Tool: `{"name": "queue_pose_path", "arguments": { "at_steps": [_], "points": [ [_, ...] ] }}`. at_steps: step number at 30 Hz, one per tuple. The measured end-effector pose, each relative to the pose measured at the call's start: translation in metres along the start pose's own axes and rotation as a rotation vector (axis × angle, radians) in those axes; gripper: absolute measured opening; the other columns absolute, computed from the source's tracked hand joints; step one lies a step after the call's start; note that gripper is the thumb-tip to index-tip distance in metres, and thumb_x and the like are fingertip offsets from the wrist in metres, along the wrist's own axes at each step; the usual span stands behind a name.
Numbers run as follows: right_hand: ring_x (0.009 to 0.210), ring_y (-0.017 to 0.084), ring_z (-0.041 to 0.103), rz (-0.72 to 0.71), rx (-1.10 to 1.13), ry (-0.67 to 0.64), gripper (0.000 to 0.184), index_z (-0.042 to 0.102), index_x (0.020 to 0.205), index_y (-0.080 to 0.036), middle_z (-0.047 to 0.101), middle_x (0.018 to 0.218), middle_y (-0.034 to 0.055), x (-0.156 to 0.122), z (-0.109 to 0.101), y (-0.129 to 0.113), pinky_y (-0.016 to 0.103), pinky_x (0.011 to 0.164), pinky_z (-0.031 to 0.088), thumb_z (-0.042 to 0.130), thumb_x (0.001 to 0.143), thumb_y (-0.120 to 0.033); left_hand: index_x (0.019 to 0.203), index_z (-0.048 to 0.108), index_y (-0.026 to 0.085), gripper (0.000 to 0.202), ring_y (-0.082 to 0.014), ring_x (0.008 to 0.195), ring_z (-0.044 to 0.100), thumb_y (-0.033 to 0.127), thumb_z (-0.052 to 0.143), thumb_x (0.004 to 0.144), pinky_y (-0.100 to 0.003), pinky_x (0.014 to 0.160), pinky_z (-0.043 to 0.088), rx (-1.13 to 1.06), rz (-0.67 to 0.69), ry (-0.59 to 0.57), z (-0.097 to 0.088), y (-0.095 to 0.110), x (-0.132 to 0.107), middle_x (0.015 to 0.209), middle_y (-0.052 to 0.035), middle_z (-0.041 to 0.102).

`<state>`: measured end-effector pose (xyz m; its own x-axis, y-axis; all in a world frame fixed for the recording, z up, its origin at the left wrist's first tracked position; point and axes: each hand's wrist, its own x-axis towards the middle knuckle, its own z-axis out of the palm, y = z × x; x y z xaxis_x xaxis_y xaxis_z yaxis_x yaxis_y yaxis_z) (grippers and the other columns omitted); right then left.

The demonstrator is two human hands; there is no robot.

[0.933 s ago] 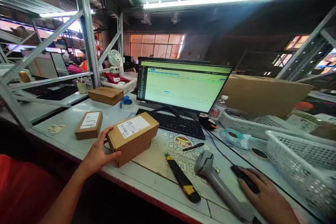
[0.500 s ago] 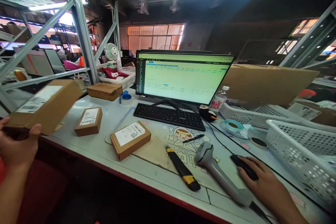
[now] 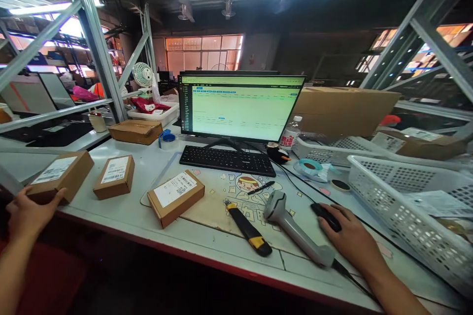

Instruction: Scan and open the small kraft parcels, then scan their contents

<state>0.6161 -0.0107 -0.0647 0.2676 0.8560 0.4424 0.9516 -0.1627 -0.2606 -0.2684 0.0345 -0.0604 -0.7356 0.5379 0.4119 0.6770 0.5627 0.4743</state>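
At the far left, the left hand (image 3: 31, 214) grips the near end of the left box (image 3: 76, 177), thumb against its right side and the other fingers bent round the left corner, pinching the cardboard between them. This is what has just changed: the box no longer sits stacked on the right box but is down at the left end of the worktop (image 3: 218, 243), near the front edge, which leaves three labelled boxes standing singly, labels up. Whether its whole base rests flat is hard to tell. Just beside it, apart from the left fingers, is the middle box (image 3: 118, 177), then the right box (image 3: 177, 197), uncovered and touched by neither hand. Next come the keyboard (image 3: 227, 160), the screen (image 3: 240, 108), the knife (image 3: 247, 229) and the scanner (image 3: 299, 234). Past the scanner, the mouse (image 3: 327, 216) lies under the right hand (image 3: 351, 236), its fingers curved over it with the thumb along the near side
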Motion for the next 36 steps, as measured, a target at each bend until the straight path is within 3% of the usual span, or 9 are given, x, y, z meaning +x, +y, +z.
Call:
{"name": "queue_pose_path", "arguments": {
  "at_steps": [3,9,15,20,22,24,27,31,36],
  "points": [
    [0.118,0.031,0.063,0.029,-0.018,-0.02,0.064,0.065,0.132,-0.024,0.059,0.139,0.013,0.0,0.002,0.002,0.043,0.09,0.055,0.036,0.09,-0.063,0.156,0.03,0.016,0.111,-0.0456,0.138,0.049,0.085,0.061,0.074,-0.062,0.103,0.051,-0.032,-0.096,-0.167,-0.004,0.013,0.008,0.155,-0.0256,0.042],
    [0.116,0.03,0.064,0.005,-0.043,-0.026,0.065,0.067,0.131,-0.024,0.059,0.139,0.0113,0.001,0.003,0.004,0.042,0.097,0.054,0.037,0.089,-0.063,0.157,0.028,0.012,0.11,-0.0474,0.148,0.037,0.077,0.065,0.077,-0.061,0.112,0.043,-0.135,-0.061,-0.144,-0.014,0.031,-0.005,0.157,-0.0293,0.036],
    [0.112,0.029,0.066,-0.001,-0.041,-0.035,0.067,0.069,0.129,-0.025,0.061,0.136,0.0109,0.001,-0.002,-0.003,0.041,0.093,0.057,0.036,0.086,-0.063,0.154,0.034,0.012,0.101,-0.0449,0.144,0.042,0.074,0.063,0.081,-0.06,0.113,0.042,-0.161,-0.009,-0.139,-0.019,0.032,-0.011,0.153,-0.0252,0.042],
    [0.111,0.032,0.068,0.009,0.0,-0.027,0.065,0.071,0.126,-0.027,0.062,0.137,0.0118,0.002,-0.003,-0.003,0.044,0.09,0.058,0.039,0.084,-0.064,0.155,0.029,0.01,0.097,-0.0424,0.147,0.038,0.065,0.066,0.084,-0.058,0.115,0.04,-0.187,0.042,-0.149,-0.021,0.037,-0.015,0.157,-0.0249,0.039],
    [0.107,0.033,0.069,0.003,0.03,-0.038,0.063,0.071,0.124,-0.029,0.062,0.136,0.0124,0.003,-0.002,-0.001,0.046,0.087,0.058,0.04,0.082,-0.065,0.155,0.026,0.005,0.101,-0.045,0.152,0.029,0.064,0.067,0.084,-0.062,0.119,0.033,-0.193,0.066,-0.069,-0.022,0.043,-0.023,0.161,-0.03,0.03],
    [0.104,0.034,0.07,-0.005,0.074,-0.03,0.06,0.071,0.12,-0.032,0.064,0.131,0.0124,0.004,-0.001,0.001,0.049,0.085,0.059,0.042,0.081,-0.066,0.155,0.026,0.001,0.103,-0.0464,0.155,0.02,0.066,0.064,0.085,-0.064,0.123,0.024,-0.209,0.152,0.105,-0.022,0.054,-0.036,0.163,-0.0345,0.021],
    [0.1,0.036,0.07,-0.01,0.133,-0.008,0.056,0.071,0.117,-0.036,0.066,0.125,0.012,0.006,-0.001,0.003,0.054,0.083,0.06,0.046,0.078,-0.067,0.15,0.036,0.004,0.089,-0.0412,0.155,0.025,0.067,0.055,0.089,-0.058,0.126,0.021,-0.286,0.377,0.261,-0.017,0.078,-0.062,0.16,-0.0308,0.032],
    [0.1,0.037,0.071,0.029,0.134,-0.034,0.057,0.073,0.115,-0.036,0.065,0.128,0.0131,0.007,-0.003,0.001,0.054,0.08,0.061,0.047,0.077,-0.07,0.143,0.048,0.012,0.077,-0.0386,0.148,0.039,0.068,0.054,0.089,-0.054,0.123,0.032,-0.368,0.49,0.102,0.002,0.109,-0.1,0.152,-0.0243,0.045],
    [0.105,0.038,0.071,0.031,0.147,-0.001,0.056,0.074,0.113,-0.039,0.066,0.127,0.0113,0.009,0.005,0.012,0.054,0.08,0.062,0.049,0.075,-0.071,0.144,0.048,0.013,0.079,-0.0436,0.151,0.033,0.063,0.064,0.085,-0.059,0.123,0.031,-0.277,0.385,-0.062,0.028,0.129,-0.13,0.16,-0.0256,0.034]
  ]
}}
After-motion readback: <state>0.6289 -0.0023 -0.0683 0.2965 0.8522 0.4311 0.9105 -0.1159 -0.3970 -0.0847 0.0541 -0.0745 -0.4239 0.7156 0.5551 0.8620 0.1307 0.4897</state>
